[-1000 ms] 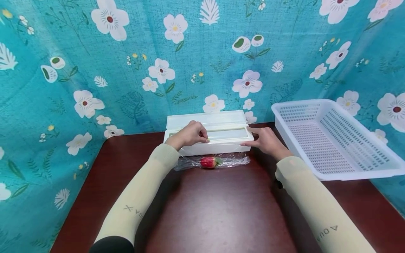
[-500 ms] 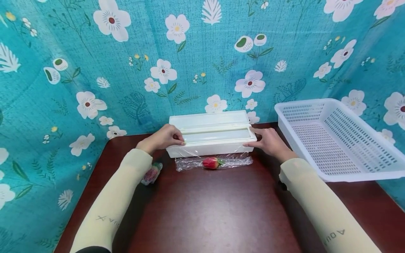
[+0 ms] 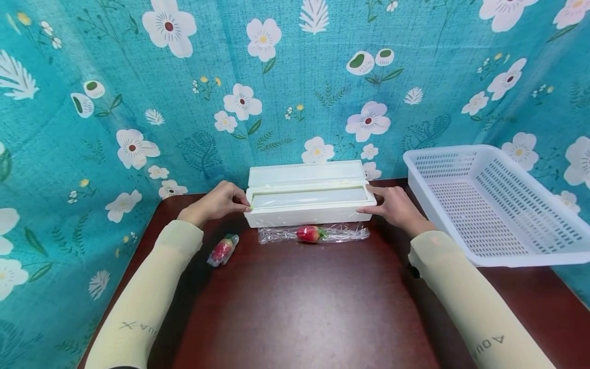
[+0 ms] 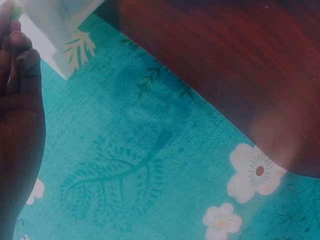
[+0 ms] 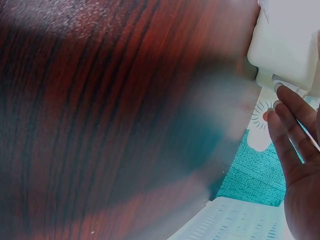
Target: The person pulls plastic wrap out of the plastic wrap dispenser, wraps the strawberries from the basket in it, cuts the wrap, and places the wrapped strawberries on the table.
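Note:
A long white cling film dispenser stands at the back of the table with its lid raised. At its front left corner, my left hand pinches a small yellow-green slide cutter on the rim. My right hand holds the dispenser's right end, thumb on the front wall and fingers at the end. Crinkled cling film hangs from the front onto the table, with a strawberry lying in it. To the left lies another strawberry, wrapped in film.
A white perforated plastic basket stands to the right, close to my right forearm. Behind the dark red-brown table hangs a teal flowered cloth. The table's left edge runs beside my left arm.
My left hand has slid leftward along the dispenser's front rim, from near the middle to the left corner. The wrapped strawberry has come into view. The right hand keeps its hold.

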Motion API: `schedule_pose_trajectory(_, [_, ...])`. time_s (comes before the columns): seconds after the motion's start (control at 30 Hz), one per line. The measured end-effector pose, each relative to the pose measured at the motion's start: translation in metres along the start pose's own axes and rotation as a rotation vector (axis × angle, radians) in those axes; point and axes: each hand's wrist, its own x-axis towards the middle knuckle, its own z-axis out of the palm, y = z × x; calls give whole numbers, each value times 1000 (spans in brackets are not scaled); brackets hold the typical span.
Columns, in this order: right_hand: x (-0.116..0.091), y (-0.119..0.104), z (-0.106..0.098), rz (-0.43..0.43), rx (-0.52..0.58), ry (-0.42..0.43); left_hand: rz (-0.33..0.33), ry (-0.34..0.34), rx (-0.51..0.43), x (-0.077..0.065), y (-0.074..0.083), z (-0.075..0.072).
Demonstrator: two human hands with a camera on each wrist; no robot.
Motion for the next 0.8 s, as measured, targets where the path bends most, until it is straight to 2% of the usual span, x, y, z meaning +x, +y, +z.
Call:
schedule_pose_trajectory(0.1, [0,-1,-1,1,-10,-8,13,27,8,-4,2,3])
schedule_pose_trajectory(0.3, [0,-5,-6,-20,-25,-70,-19,62,64,-16,10,7])
schedule_pose_trajectory(0.43, [-1,-8,-9,-20,-37,-147,6,112,122,-30,33,7])
schedule_pose_trajectory(0.57, [-3,-9,-15,-8,-51,-186,84,140,156,-45,59,16])
schedule_pose_trajectory(0.67, [-4,-14,-23,18,-67,-161,137,111,188,-52,73,30])
schedule_pose_trajectory(0.8, [-10,-30,-33,-1,-106,-4,112,56,249,-58,80,51])
